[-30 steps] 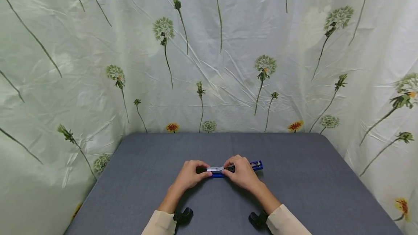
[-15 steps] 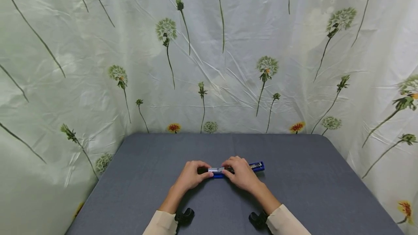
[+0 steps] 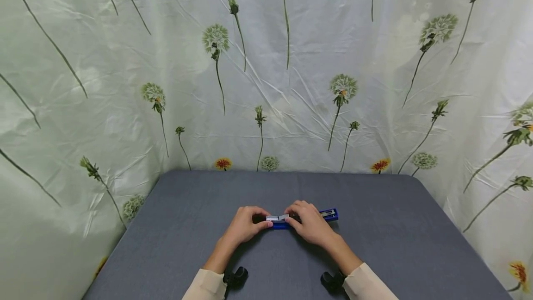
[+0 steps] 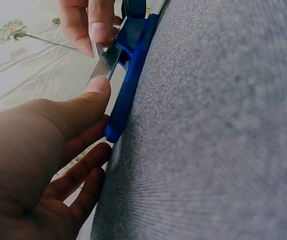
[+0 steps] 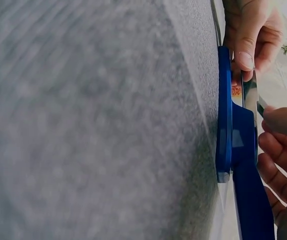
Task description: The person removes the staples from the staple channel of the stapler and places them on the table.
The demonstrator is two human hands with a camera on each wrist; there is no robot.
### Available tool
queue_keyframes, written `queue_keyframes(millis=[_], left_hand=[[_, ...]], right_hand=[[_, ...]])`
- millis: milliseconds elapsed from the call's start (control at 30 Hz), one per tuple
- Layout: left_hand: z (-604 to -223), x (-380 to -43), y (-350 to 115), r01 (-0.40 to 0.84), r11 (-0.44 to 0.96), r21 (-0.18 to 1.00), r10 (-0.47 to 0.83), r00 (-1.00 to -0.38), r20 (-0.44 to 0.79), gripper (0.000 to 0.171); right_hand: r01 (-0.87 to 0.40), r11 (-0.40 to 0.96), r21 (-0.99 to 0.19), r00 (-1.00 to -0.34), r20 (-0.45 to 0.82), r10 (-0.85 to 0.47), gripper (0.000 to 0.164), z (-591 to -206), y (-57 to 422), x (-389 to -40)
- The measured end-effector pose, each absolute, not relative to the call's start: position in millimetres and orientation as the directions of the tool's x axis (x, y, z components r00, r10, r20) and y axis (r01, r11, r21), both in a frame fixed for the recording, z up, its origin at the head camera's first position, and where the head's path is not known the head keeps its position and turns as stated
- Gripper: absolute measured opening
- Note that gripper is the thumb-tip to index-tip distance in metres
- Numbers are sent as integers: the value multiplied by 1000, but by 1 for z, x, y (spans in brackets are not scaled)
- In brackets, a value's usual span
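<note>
A blue stapler stands on the table between the two hands, its lid swung far back to the right and its metal staple channel exposed. My left hand holds the channel's left end, thumb on the near side. The right hand pinches a small grey strip, apparently staples, tilted up over the channel; the strip's edge also shows in the right wrist view as a staple strip beneath the thumb. Right fingers hide the stapler's hinge part in the head view.
Dark grey cloth covers the table. Behind and at both sides hangs a pale curtain printed with dandelions. Black wrist straps with camera mounts sit on both forearms by the light sleeves.
The grey strip in the right hand lay flat along the channel half a second ago and is tilted up again now. The left hand keeps its hold; the whole view has shifted slightly.
</note>
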State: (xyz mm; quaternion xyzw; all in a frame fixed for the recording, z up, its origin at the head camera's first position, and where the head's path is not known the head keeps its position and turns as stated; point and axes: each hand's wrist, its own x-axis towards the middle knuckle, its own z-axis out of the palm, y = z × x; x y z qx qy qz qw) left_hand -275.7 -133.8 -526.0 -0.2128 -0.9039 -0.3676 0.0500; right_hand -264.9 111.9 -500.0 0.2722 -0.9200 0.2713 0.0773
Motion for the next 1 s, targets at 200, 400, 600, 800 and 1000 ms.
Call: queue_keyframes(millis=[200,400,600,800,1000], left_hand=[[-526,-277,-134,420,641,642,348,-905,244,21],[-527,-276,-134,416,641,645,348,-906,239,21],[-528,-276,-133,414,639,648,345,-907,240,21],[-527,-275,-132,412,637,651,337,-909,246,18],[-528,-276,-133,423,638,643,345,-904,253,18]], right_hand=[[-538,683,-494,-843,309,-441,11,-498,116,-264],[-560,667,-492,-829,332,-451,11,-497,121,-263],[-573,652,-497,-819,358,-448,11,-496,129,-263],[-571,662,-485,-820,374,-433,10,-493,140,-264],[-570,660,-489,-821,373,-433,11,-488,152,-263]])
